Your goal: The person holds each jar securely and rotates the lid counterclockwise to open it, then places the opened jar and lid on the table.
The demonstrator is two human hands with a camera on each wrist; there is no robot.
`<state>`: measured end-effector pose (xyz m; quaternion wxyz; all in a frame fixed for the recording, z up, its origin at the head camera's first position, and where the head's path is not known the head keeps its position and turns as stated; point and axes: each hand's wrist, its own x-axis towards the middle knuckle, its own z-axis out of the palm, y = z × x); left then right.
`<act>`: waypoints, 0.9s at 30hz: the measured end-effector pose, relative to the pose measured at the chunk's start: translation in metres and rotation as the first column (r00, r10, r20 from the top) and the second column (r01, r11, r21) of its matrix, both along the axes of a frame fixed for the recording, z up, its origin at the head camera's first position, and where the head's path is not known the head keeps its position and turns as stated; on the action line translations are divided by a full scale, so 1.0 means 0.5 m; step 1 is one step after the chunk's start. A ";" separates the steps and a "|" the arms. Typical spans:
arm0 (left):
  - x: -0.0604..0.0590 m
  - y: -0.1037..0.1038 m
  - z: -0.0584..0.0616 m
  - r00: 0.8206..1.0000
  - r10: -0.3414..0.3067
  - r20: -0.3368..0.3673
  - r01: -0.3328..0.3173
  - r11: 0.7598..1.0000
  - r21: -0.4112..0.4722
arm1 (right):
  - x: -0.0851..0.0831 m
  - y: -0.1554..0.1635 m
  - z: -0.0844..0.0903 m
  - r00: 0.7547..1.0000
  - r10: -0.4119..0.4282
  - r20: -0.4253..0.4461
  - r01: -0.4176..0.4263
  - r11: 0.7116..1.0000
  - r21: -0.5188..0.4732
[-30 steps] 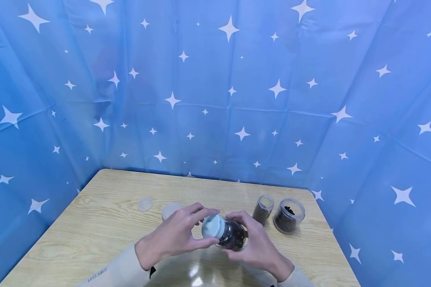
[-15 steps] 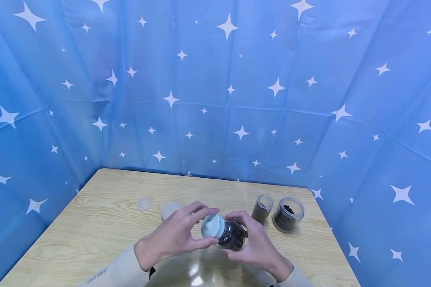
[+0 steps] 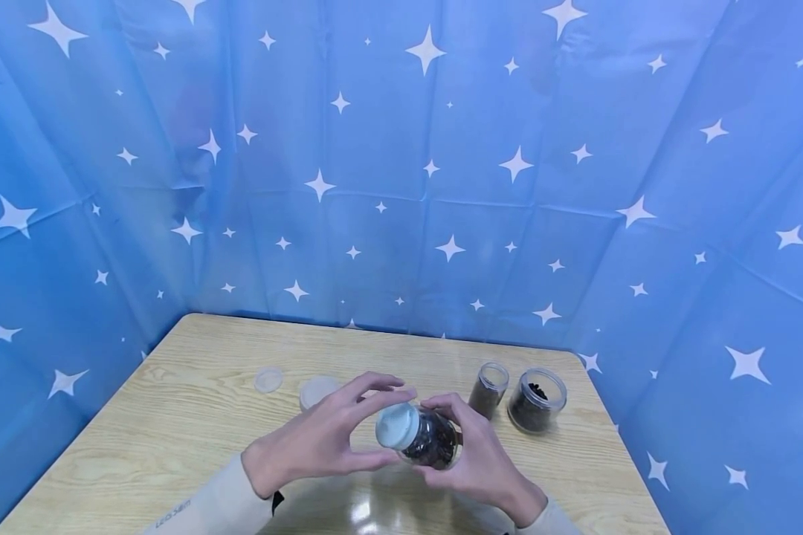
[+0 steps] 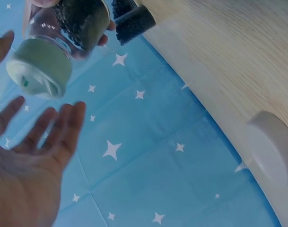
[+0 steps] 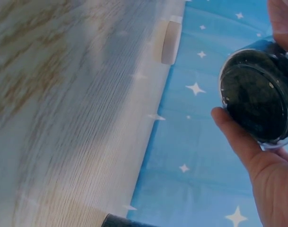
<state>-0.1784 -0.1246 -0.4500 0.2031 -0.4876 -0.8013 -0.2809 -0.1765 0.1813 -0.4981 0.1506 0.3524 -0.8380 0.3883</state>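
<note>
My right hand (image 3: 471, 446) grips a clear jar (image 3: 432, 440) of dark pieces around its body, tilted with its pale blue-green lid (image 3: 398, 426) toward the left. In the right wrist view the jar's round base (image 5: 257, 97) faces the camera, fingers and thumb on either side. My left hand (image 3: 328, 431) is spread around the lid, its fingers apart. The left wrist view shows that same lid (image 4: 39, 68) on the jar, with the left fingers (image 4: 73, 127) off it and a gap between.
A narrow open glass jar (image 3: 488, 391) and a wider open jar (image 3: 537, 401) of dark pieces stand to the right on the wooden table (image 3: 174, 416). A small clear lid (image 3: 269, 380) and a larger whitish lid (image 3: 318, 389) lie to the left. A starry blue curtain (image 3: 375, 148) hangs behind.
My left hand has let go of the lid; its fingers have spread and the thumb has drawn back to the left. The right hand and jar have stayed put.
</note>
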 end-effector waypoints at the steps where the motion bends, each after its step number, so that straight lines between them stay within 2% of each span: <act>1: -0.002 -0.003 0.000 1.000 -0.021 -0.021 0.021 1.000 -0.008 | 0.000 0.000 -0.001 1.000 0.002 0.000 -0.002 1.000 -0.001; 6: -0.011 -0.014 -0.003 0.990 -0.102 -0.100 0.097 0.994 -0.045 | 0.003 0.001 0.000 0.999 0.016 0.028 -0.016 1.000 -0.012; 11: -0.017 -0.019 -0.007 0.982 -0.157 -0.108 0.152 0.987 -0.053 | 0.004 0.003 0.000 0.998 0.027 0.049 -0.026 0.999 -0.019; 23: -0.017 -0.019 -0.007 0.980 -0.143 -0.136 0.134 0.989 -0.070 | 0.008 0.001 0.002 0.989 0.046 0.140 -0.038 0.998 -0.058; 27: -0.017 -0.018 -0.008 0.980 -0.138 -0.141 0.130 0.989 -0.070 | 0.008 0.001 0.003 0.988 0.051 0.142 -0.043 0.997 -0.061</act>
